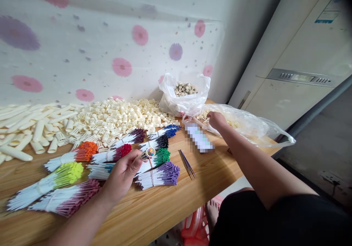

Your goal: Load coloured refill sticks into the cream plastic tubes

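Observation:
My left hand [125, 176] is closed on a short cream pen barrel piece [144, 155], held above the table with its round end facing me. Several coloured tips show in that end. Below it lie rubber-banded bundles of pen refills, among them a purple bundle [159, 175], a green bundle [161, 157] and a black bundle [158, 143]. My right hand [217, 121] reaches over the opening of a clear plastic bag [247, 123] holding small cream parts. Its fingers are curled together at the parts, and what they pinch is hidden.
Tweezers [187, 164] lie on the wooden table [209, 180], near a blurred-out flat object [198, 138]. Behind are a heap of slotted cream parts [123, 112], long cream barrels [16, 152] and a white bag [176, 105] of small round-ended parts. A fridge [297, 55] stands right.

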### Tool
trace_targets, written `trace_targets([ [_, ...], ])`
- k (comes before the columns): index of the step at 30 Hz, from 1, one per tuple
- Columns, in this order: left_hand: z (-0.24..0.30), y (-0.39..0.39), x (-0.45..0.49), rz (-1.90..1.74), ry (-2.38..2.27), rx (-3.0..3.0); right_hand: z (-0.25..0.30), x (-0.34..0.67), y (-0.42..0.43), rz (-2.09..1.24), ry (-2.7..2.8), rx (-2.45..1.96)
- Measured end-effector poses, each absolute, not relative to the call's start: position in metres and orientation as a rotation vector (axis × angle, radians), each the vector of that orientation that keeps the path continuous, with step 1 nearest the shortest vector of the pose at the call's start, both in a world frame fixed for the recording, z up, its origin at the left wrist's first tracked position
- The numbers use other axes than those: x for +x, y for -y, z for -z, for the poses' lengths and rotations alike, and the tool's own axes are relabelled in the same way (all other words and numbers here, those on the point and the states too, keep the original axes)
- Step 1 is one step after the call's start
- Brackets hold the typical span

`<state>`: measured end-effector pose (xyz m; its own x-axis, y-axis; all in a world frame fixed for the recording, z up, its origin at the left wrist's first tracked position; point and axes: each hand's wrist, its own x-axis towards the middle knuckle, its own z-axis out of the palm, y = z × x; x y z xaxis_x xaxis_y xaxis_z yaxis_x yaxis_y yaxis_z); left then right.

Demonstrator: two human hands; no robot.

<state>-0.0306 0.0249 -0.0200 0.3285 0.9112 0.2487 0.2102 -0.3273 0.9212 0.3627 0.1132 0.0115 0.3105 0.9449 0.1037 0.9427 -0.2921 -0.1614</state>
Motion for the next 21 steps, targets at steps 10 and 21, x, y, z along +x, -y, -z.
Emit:
trace_targets([
  [10, 0.022, -0.026, -0.031, -1.051, -0.984, 1.734, 0.017, 0.369, -0.169, -0.048, 1.827, -2.597],
  [21, 0.024, -0.028, -0.030, -1.057, -0.941, 1.665, 0.027, 0.369, -0.172, -0.044, 1.840, -2.566],
])
